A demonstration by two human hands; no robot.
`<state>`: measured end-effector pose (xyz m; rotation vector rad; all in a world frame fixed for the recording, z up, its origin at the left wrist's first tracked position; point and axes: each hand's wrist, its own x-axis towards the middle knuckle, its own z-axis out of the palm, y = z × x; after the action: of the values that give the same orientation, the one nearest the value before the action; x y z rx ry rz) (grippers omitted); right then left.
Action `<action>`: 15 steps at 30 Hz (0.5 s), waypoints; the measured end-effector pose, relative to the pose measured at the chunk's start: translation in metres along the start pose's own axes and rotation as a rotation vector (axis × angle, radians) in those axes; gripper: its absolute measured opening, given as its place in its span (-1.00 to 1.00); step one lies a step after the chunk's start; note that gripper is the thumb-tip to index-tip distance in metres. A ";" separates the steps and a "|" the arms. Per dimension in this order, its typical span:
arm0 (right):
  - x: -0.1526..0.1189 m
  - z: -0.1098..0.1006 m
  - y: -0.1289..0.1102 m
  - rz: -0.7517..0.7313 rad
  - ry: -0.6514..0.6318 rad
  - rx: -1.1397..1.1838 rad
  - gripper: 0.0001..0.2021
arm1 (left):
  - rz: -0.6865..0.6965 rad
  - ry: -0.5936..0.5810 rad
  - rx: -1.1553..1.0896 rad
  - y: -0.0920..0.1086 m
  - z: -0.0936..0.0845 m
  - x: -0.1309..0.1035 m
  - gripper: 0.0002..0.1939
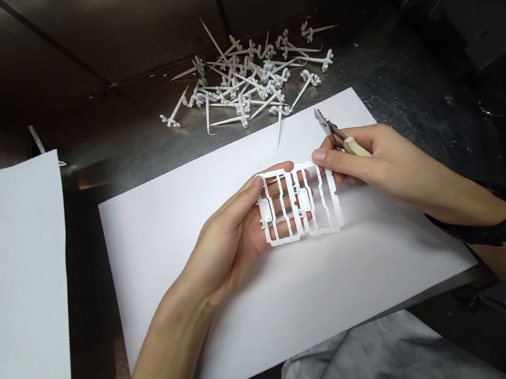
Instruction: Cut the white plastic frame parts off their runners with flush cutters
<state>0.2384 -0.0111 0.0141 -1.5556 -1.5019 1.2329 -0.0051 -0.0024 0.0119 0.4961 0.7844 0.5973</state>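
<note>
A white plastic frame piece (pixel 296 208) with two joined barred panels is held above a large white sheet of paper (pixel 155 220). My left hand (pixel 243 217) grips its left side, thumb on the upper left corner and fingers spread behind the bars. At the upper right edge, my right hand (pixel 359 154) pinches the frame between thumb and fingers. That same hand also carries a pair of side cutters (pixel 336 135), jaws pointing up and away, pale handle tucked against the index finger. Part of the handles is hidden in the palm.
Beyond the paper, a heap of white plastic sprue pieces (pixel 253 81) lies on the dark metal table (pixel 126 133). One thin piece overlaps the paper's far edge. More white sheets (pixel 11 291) lie at the left. A metal wall (pixel 145 19) rises behind.
</note>
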 end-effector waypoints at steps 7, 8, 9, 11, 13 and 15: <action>-0.001 -0.002 0.002 -0.022 -0.011 -0.009 -0.58 | -0.007 -0.016 -0.002 0.000 0.001 0.000 -0.61; -0.001 -0.002 0.003 -0.024 -0.012 -0.009 -0.57 | -0.006 -0.010 -0.005 0.000 0.001 -0.001 -0.61; -0.001 -0.001 0.003 -0.025 -0.011 -0.008 -0.58 | -0.005 -0.005 -0.009 0.000 0.002 -0.001 -0.62; 0.000 -0.001 0.004 -0.021 -0.004 -0.002 -0.62 | -0.007 0.006 -0.023 0.000 0.002 0.000 -0.63; 0.000 -0.001 0.004 -0.017 0.000 0.008 -0.67 | -0.011 0.003 -0.038 0.000 0.002 0.001 -0.63; -0.001 -0.001 0.004 -0.020 -0.001 0.020 -0.71 | -0.017 -0.009 -0.057 0.000 0.001 0.002 -0.63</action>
<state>0.2406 -0.0121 0.0109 -1.5243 -1.4976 1.2342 -0.0030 -0.0014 0.0115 0.4395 0.7599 0.5997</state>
